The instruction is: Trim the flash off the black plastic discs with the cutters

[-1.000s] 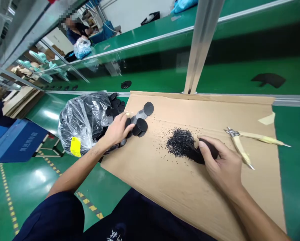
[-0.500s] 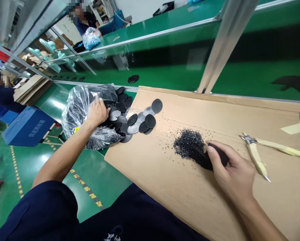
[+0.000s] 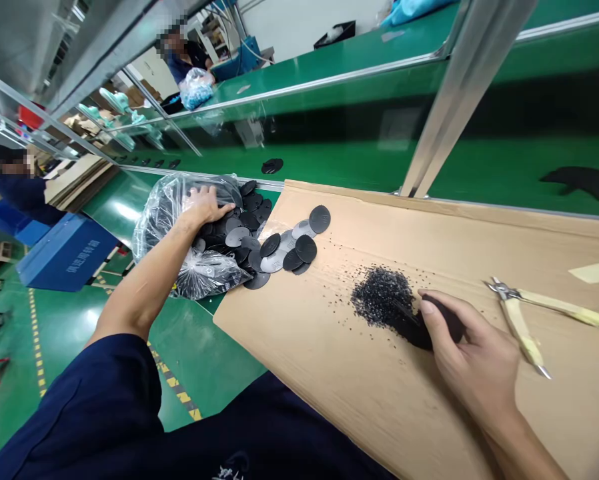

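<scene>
The fingers (image 3: 223,200) of the left hand (image 3: 205,204) lie spread and loose, gripping nothing. They rest on the mouth of a clear plastic bag (image 3: 167,213) left of centre in the frame, with their tips touching the dark discs that fill it. More loose discs (image 3: 279,248), black and grey, spill from the bag's mouth onto the upper left corner of a cardboard sheet (image 3: 329,360).

Right of centre, the fingers (image 3: 433,323) of the right hand (image 3: 474,363) are closed on a single black disc (image 3: 442,328). The thumb is on its near face and the other fingers curl over its far edge. The disc is pressed edge-down against the cardboard, touching a heap of fine black shavings (image 3: 378,297) just to its left.

Just beyond the right hand, toward the right edge of the frame, a pair of cutters (image 3: 522,317) with cream-coloured handles lies flat on the cardboard. The cardboard covers a green tabletop (image 3: 199,373). Above it in the frame runs a green conveyor belt (image 3: 339,157) carrying one lone disc (image 3: 272,165). A slanted aluminium post (image 3: 459,87) rises from the cardboard's far edge. At the lower left, well apart, stands a blue crate (image 3: 64,257). A co-worker's sleeve (image 3: 22,193) shows at the left edge.
</scene>
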Tool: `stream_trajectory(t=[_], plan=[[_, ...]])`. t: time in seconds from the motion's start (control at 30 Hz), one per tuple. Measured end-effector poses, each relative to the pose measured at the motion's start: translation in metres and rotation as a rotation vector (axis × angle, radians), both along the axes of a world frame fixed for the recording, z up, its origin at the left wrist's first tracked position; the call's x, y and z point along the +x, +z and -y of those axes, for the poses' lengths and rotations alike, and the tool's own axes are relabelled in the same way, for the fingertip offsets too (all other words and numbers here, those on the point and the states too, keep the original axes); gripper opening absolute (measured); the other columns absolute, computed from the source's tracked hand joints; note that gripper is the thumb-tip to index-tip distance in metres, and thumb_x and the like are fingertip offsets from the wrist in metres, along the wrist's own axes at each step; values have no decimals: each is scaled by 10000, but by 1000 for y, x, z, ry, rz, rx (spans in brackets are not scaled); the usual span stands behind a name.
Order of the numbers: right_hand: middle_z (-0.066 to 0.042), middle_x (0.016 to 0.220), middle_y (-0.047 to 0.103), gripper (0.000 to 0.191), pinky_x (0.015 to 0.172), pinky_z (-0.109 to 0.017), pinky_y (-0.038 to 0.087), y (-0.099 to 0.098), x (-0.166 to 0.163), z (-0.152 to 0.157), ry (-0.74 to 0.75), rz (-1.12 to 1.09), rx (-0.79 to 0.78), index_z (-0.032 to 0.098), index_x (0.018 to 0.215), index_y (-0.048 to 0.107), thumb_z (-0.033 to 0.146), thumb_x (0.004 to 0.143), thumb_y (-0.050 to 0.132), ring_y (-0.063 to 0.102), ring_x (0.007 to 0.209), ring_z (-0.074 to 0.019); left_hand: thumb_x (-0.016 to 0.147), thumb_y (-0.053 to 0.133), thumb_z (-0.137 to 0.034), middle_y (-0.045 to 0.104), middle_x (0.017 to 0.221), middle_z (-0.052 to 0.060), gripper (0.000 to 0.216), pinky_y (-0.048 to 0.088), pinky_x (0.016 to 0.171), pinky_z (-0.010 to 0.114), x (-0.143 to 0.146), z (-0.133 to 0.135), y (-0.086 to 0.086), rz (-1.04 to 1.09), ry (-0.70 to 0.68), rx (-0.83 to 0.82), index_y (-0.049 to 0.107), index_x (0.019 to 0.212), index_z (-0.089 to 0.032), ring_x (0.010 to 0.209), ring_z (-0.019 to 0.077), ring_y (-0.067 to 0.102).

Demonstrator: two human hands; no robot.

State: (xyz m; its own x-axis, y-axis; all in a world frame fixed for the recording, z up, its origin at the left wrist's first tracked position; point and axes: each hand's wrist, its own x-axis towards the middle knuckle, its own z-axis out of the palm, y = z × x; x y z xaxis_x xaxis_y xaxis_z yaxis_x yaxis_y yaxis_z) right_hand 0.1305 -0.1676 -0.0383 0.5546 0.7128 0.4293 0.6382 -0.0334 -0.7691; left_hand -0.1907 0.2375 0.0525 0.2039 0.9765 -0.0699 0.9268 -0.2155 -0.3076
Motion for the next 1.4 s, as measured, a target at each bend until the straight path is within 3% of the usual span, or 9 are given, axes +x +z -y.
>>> stream_trajectory(t=[0.2,0.43,0.7,0.97,1.13,1.23,1.4], plan=[[-32,865,786,235,489,-287,456,1,-3,0,45,19,-2,228,1093,760,369,966,622,601,522,-145,862,554,-690,376,1594,260,898,363,1180,586,12,12,3,82,98,35,381,1535,-122,1487,468,349],[-15,835,779,222,507,-295,464,2,-1,1,32,56,41,251,1092,760,368,966,620,607,524,-154,961,485,-557,593,1397,269,663,407,1162,465,17,57,-21,119,18,29,514,1392,-54,1362,392,545],[-24,921,792,189,615,-286,544,6,-4,0,67,68,96,239,1079,749,322,970,619,673,623,-152,965,490,-575,737,1151,172,515,534,956,388,29,83,-27,201,-65,-38,627,1199,-137,1120,338,699],[-23,920,794,175,633,-283,569,6,-2,0,60,68,85,240,1079,747,292,964,626,708,670,-162,968,541,-494,674,1171,168,426,535,966,395,53,112,-40,285,-134,29,591,1211,-147,1141,326,665],[-27,966,796,166,734,-291,601,6,-1,-1,59,59,84,240,1071,740,290,968,620,745,766,-179,955,577,-470,612,1228,164,422,558,918,424,60,131,-44,339,-144,151,552,1253,-172,1170,337,618],[-24,960,796,173,704,-288,600,6,-1,0,53,50,69,248,1077,739,309,967,619,743,741,-178,953,591,-408,600,1232,142,343,557,926,407,65,143,-49,382,-222,235,569,1221,-195,1169,317,594],[-29,964,796,175,705,-305,607,8,0,0,59,32,46,253,1069,739,326,960,622,746,742,-191,956,588,-416,605,1225,149,299,541,973,425,86,150,-60,451,-394,183,612,1149,-188,1135,321,575]])
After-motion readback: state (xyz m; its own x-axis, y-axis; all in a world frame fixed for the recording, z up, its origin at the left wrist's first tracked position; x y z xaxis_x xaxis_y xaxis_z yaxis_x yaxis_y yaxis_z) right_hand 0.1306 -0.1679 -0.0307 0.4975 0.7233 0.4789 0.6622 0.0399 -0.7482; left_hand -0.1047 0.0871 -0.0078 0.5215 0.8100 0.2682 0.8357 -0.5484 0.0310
